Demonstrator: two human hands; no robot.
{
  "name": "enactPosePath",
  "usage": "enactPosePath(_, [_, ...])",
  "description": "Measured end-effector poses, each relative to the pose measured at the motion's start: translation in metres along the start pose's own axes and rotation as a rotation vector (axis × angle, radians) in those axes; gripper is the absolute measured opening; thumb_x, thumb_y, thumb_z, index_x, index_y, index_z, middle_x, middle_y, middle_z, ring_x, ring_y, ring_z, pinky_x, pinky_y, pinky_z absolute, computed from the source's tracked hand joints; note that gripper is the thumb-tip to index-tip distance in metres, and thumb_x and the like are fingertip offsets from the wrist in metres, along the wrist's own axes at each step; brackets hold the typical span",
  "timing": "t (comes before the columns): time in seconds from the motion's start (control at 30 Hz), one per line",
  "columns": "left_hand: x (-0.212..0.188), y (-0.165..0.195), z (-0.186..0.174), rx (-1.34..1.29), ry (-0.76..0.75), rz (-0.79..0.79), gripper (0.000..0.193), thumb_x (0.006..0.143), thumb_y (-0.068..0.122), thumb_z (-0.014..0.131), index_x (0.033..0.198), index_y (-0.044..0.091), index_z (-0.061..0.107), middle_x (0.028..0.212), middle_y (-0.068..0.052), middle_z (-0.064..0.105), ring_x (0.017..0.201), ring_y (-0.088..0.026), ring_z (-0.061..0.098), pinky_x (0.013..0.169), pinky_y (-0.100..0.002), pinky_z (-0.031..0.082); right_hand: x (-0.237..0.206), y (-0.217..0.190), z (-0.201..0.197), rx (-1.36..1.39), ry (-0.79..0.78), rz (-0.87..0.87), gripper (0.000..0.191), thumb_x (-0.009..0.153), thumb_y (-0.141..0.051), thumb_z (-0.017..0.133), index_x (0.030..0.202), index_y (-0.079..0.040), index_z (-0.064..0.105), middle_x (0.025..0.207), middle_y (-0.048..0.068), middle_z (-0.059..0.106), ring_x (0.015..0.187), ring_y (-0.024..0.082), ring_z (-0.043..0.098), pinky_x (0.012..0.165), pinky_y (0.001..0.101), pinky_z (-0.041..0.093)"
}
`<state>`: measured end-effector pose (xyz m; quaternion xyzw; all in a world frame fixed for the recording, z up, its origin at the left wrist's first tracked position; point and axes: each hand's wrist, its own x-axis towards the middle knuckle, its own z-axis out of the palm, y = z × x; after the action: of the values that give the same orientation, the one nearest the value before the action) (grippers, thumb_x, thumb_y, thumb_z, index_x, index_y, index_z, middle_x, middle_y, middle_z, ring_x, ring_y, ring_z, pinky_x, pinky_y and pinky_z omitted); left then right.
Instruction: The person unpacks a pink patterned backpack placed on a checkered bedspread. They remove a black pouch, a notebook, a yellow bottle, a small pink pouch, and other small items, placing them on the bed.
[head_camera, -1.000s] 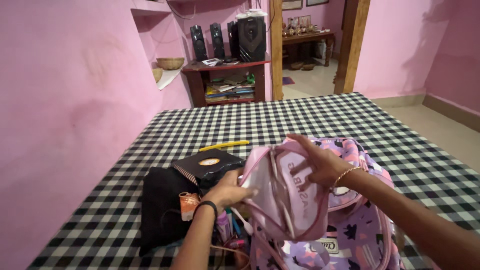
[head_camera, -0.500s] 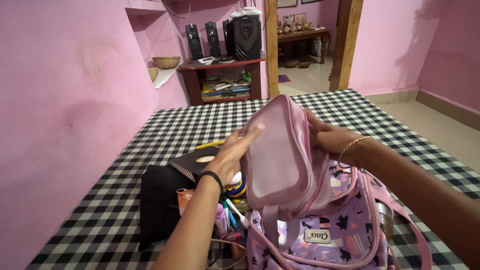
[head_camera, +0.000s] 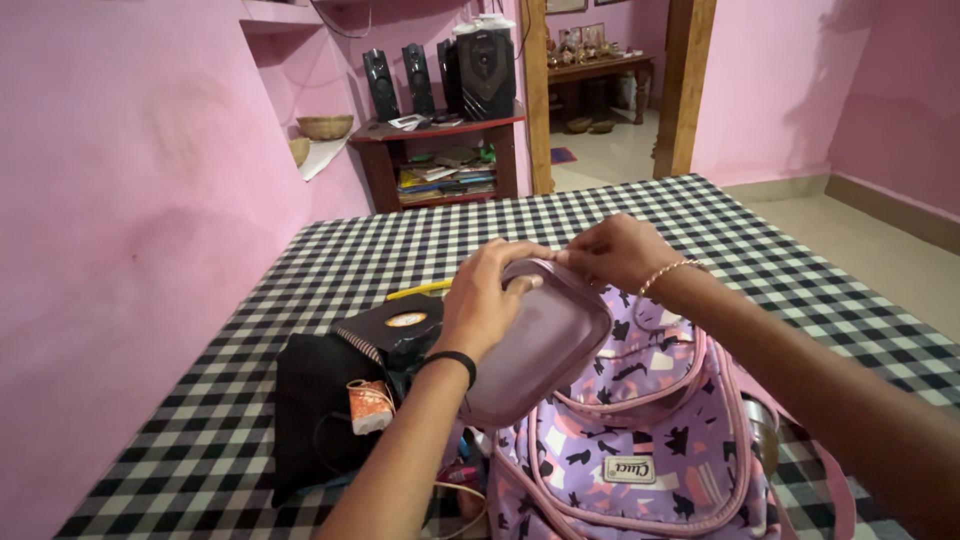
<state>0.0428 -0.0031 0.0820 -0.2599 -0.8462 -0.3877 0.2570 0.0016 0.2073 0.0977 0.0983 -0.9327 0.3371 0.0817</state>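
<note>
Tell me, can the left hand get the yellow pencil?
Probably yes. The left hand is holding the pink pouch, but the pencil lies bare on the cloth just beside it, with nothing between.

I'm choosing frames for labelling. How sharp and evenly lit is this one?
Head view: the pink pouch, left hand and right hand are sharp, without motion blur; soft daylight, brightest through the doorway; no harsh glare; slight wide-angle stretch at the edges.

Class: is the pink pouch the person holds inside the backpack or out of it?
Out: both hands, left hand and right hand, hold the pink pouch above the backpack.
</note>
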Motion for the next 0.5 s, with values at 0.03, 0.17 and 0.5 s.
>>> enactPosePath(0.03, [0.0,0.002,-0.001,-0.032,0.013,0.018,0.03,0.08,0.008,0.08,0.108,0.016,0.077,0.108,-0.006,0.075,0.102,-0.025,0.072,0.089,-0.038,0.055,0.002,0.002,0.001,0.116,-0.048,0.023,0.032,0.093,-0.033,0.071,0.104,-0.005,0.081,0.09,0.011,0.081,0.08,0.019,0.076,0.076,0.032,0.062])
enactPosePath(0.17, [0.001,0.003,-0.009,-0.117,0.008,0.143,0.033,0.074,0.003,0.08,0.104,0.014,0.077,0.104,-0.005,0.077,0.099,-0.024,0.075,0.087,-0.035,0.057,0.005,0.014,0.0,0.624,-0.22,0.197,0.023,0.087,-0.022,0.077,0.097,-0.001,0.08,0.088,0.006,0.079,0.081,0.013,0.072,0.078,0.0282,0.062])
enactPosePath(0.5, [0.006,0.019,0.004,0.305,-0.051,0.142,0.036,0.066,0.016,0.089,0.098,0.011,0.074,0.1,-0.007,0.071,0.099,-0.029,0.068,0.08,-0.043,0.054,-0.009,-0.004,-0.002,0.649,0.233,0.212,0.02,0.077,-0.013,0.087,0.083,0.003,0.075,0.075,0.01,0.076,0.064,0.013,0.073,0.063,0.0273,0.065])
